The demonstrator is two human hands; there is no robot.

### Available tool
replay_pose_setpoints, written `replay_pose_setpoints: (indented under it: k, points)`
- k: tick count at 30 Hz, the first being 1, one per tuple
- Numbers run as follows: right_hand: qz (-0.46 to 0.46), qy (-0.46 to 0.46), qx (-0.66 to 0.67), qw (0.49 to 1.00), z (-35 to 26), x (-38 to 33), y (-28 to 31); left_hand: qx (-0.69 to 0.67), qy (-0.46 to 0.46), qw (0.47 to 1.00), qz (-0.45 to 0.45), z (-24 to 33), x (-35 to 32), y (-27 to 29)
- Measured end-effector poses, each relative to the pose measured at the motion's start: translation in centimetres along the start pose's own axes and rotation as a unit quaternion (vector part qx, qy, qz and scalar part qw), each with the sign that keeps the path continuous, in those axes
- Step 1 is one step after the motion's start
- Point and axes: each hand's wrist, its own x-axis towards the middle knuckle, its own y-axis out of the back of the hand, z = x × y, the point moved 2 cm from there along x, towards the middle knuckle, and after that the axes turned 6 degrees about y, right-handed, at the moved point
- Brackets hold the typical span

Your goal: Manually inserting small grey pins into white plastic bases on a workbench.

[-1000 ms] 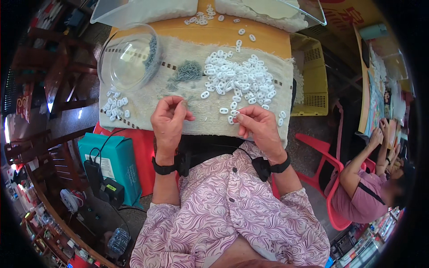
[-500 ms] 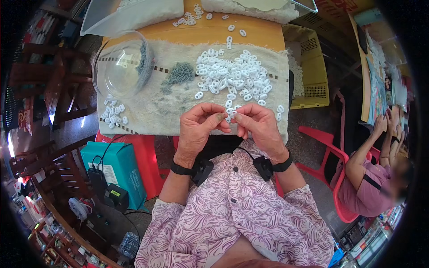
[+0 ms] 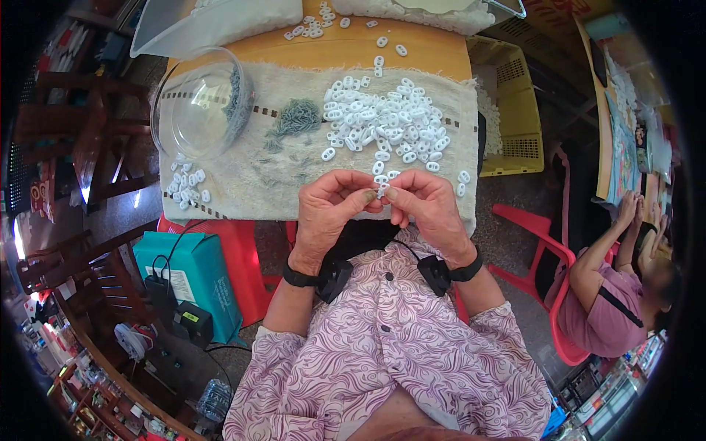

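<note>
My left hand [image 3: 329, 207] and my right hand [image 3: 432, 207] meet at the table's near edge, fingers closed in a pinch. Between their fingertips is a small white two-hole plastic piece [image 3: 382, 192], partly hidden by the thumbs. Whether the left fingertips also hold a tiny grey part cannot be made out. Just beyond my hands lies a large heap of the same white two-hole pieces [image 3: 390, 117], a few of them trailing toward my fingers. Left of this heap is a small pile of slender grey parts [image 3: 298, 117], with more scattered on the cloth [image 3: 228, 162].
A clear round bowl [image 3: 195, 110] holds grey parts at the left, near a small group of white pieces [image 3: 188, 184]. Bins [image 3: 220, 33] stand at the far edge. A yellow crate [image 3: 515, 140] is at the right; another person [image 3: 599, 294] sits beyond a red chair [image 3: 540, 239].
My left fingertips have moved slightly right, closer to my right fingertips at the white piece. The heaps on the cloth look the same.
</note>
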Motion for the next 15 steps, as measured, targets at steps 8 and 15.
replay_pose_setpoints:
  k: [8,15]
  points:
    - [0.001,-0.004,-0.015,1.0,0.14,-0.08,0.04,0.024,-0.006,1.0,-0.005,-0.1,-0.12,0.0]
    - [0.021,0.013,-0.067,0.997,0.12,-0.39,-0.31,0.074,-0.029,0.997,0.008,-0.2,-0.46,-0.06]
